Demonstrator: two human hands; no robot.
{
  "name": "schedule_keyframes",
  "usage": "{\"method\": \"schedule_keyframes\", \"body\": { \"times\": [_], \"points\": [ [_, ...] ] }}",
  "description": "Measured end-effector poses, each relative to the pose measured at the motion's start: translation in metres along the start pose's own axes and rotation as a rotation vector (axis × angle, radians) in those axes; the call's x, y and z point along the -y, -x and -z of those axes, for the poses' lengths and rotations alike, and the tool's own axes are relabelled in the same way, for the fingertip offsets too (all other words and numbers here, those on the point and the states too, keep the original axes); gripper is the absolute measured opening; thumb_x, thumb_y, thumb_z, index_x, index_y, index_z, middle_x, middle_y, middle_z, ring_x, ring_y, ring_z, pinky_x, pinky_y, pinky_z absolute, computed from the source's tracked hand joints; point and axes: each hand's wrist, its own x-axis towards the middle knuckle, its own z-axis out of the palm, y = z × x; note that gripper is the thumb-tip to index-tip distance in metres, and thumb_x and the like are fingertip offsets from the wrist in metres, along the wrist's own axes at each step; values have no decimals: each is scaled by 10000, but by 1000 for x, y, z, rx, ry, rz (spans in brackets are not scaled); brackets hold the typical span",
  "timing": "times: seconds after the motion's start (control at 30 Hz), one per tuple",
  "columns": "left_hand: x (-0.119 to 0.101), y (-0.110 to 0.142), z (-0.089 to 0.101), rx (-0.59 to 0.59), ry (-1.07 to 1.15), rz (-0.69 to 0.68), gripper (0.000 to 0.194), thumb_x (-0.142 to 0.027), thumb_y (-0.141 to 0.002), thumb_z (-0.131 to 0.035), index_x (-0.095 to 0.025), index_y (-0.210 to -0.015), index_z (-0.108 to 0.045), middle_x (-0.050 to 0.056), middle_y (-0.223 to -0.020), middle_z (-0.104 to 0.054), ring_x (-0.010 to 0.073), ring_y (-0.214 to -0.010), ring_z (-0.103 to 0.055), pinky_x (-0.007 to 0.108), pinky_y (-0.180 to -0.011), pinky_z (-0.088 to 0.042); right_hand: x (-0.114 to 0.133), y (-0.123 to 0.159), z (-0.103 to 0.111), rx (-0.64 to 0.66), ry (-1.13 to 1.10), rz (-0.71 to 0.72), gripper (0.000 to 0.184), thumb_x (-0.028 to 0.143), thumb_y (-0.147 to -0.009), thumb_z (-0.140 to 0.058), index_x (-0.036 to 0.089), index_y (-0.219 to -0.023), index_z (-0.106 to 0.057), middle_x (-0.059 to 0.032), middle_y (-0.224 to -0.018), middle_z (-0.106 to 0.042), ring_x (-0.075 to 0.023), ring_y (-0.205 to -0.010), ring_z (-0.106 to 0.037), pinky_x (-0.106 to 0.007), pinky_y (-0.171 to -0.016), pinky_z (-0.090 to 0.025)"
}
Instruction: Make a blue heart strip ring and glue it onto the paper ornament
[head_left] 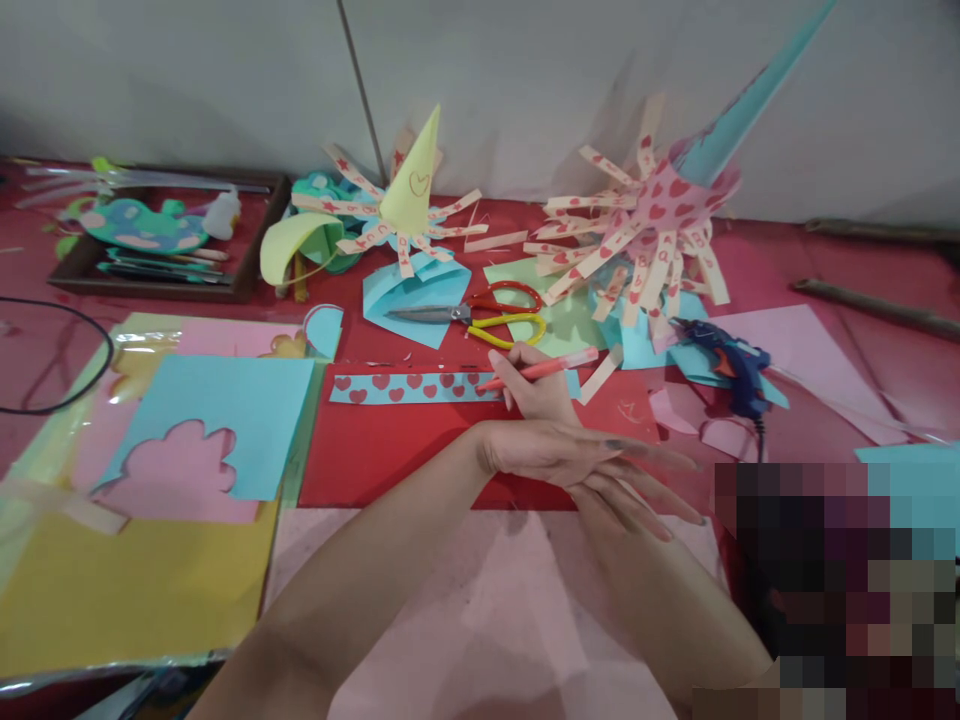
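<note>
My right hand (538, 388) is closed around a red pen (551, 367). The pen's tip points left, at a light blue paper strip (409, 387) with dark red hearts drawn along it. Under the strip lies a red sheet (390, 450). My left hand (570, 462) crosses over my right wrist, its fingers stretched out to the right and slightly blurred, holding nothing. Behind the strip lie scissors (480, 318) with one red and one yellow handle. The strip's right part is partly hidden by my right hand.
A yellow cone hat (415, 190) and a pink-and-blue cone piece (682, 190) with paper strips stand behind. Right lie a blue glue gun (731, 360) and sticks (874, 305). Left are a brown tray (150, 287) and coloured sheets (240, 400). A pixelated person is at lower right.
</note>
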Motion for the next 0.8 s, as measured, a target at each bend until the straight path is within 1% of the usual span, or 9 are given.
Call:
{"method": "schedule_keyframes", "body": {
  "times": [0.1, 0.2, 0.37, 0.5, 0.6, 0.73, 0.8],
  "points": [
    [-5, 2, -3, 20, 2, 7, 1011, -671, -732, -399, -4, -1434, -110, 220, -1456, -187, 357, -1352, -237, 521, -961, -356, 0, 0, 0, -1, -11, -10, 358, 463, -783, -592, 224, -599, -399, 94, -394, -409, -68, -339, -385, -209, -376, -310],
    [-12, 4, -6, 53, 0, 25, 1022, -666, -721, -425, -8, -1436, -110, 228, -1459, -190, 366, -1352, -232, 533, -966, -349, 0, 0, 0, -8, -17, 13, 373, 434, -780, -603, 224, -571, -377, 94, -379, -381, -75, -358, -419, -206, -388, -325],
    [-13, 12, -14, -5, -17, -16, 958, -626, -767, -399, -11, -1438, -101, 238, -1454, -200, 368, -1351, -232, 551, -965, -335, -1, 0, 0, 11, -13, 35, 399, 442, -776, -599, 227, -547, -353, 90, -372, -360, -97, -394, -483, -210, -404, -356],
    [-13, 12, -17, -16, -14, -3, 956, -620, -762, -415, -21, -1440, -106, 228, -1447, -232, 356, -1345, -258, 527, -974, -345, -3, 0, 0, 13, -2, 35, 394, 468, -775, -593, 231, -562, -361, 85, -385, -377, -103, -409, -496, -219, -411, -378],
    [-15, 11, -19, -35, -14, -18, 955, -621, -756, -422, -32, -1442, -112, 222, -1450, -231, 353, -1342, -267, 523, -968, -356, -3, -1, 0, 30, 5, 39, 397, 482, -772, -588, 233, -562, -361, 83, -388, -388, -105, -412, -499, -224, -414, -390],
    [-16, 16, -23, -32, -27, -20, 872, -580, -800, -380, -42, -1441, -137, 212, -1450, -228, 342, -1338, -281, 512, -972, -354, -1, -1, 0, 29, -3, 28, 398, 468, -765, -590, 234, -548, -351, 85, -376, -373, -109, -410, -503, -229, -424, -407],
    [-14, 18, -22, -49, -32, -17, 828, -554, -825, -349, -34, -1437, -148, 208, -1445, -231, 340, -1336, -283, 508, -972, -351, -1, -1, 0, 27, -14, 13, 401, 459, -760, -595, 232, -542, -346, 86, -381, -367, -107, -405, -501, -227, -425, -411]
  ]
}}
